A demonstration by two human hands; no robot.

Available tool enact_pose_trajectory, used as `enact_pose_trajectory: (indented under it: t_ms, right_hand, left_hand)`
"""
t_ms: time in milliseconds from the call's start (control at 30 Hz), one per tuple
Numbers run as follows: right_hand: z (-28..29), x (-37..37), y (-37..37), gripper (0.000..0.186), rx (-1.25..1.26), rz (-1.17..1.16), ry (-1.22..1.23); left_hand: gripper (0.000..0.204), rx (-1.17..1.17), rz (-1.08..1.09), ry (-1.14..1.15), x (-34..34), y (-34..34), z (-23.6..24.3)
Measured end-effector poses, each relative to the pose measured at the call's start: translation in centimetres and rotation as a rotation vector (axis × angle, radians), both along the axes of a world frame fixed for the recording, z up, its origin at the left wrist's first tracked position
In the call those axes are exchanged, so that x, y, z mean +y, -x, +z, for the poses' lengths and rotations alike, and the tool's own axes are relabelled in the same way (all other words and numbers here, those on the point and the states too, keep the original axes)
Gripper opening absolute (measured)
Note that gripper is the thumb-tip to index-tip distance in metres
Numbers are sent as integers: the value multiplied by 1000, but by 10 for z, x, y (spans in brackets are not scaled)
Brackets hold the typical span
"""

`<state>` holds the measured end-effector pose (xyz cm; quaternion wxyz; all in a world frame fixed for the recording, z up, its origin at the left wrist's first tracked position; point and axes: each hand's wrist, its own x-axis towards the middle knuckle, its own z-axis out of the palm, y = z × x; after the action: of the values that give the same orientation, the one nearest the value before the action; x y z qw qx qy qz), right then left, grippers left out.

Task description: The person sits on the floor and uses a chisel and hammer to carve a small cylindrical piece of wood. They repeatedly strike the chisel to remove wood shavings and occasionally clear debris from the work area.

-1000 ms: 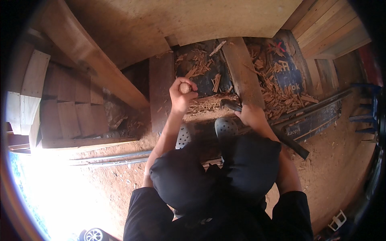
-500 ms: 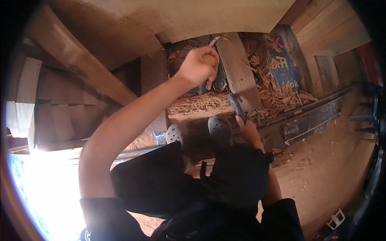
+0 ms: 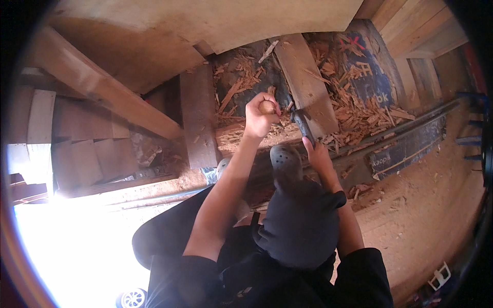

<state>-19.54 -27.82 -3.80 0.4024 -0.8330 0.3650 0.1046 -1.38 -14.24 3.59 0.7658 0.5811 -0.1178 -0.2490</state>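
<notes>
My left hand [image 3: 260, 119] is closed around a tan, round-ended piece of wood [image 3: 266, 107]; most of it is hidden in the fist. Just to its right, my right hand [image 3: 318, 155] grips a dark-handled tool [image 3: 303, 126]. Its dark end points up toward the left fist, and I cannot make out its exact kind. Both hands are over a ledge of reddish-brown wood chips [image 3: 231, 136], beside a flat wooden plank [image 3: 310, 84]. The tool lies over the plank's lower left edge.
A heap of wood chips [image 3: 341, 100] covers a dark blue printed sheet [image 3: 372, 84] at the right. A large pale board [image 3: 205, 25] overhangs the far side. At left slants a wooden beam [image 3: 102, 82]. My grey clogs [image 3: 286, 158] stand close below the hands.
My left hand has come down and nearer to the right hand, its forearm now steeper. My right hand keeps its grip on the tool, slightly higher in the picture. The view has shifted a little.
</notes>
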Motion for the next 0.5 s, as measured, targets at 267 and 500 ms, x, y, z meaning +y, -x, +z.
enact_pose_trajectory:
  t_ms: [267,500]
  right_hand:
    - [15,8,-3,68,29,-29,-50]
    - [2,5,6,40,-95,232,146]
  left_hand:
    - [35,-84,-7,-27,6,5,2]
    - [35,-37,58,-22,14,8,1]
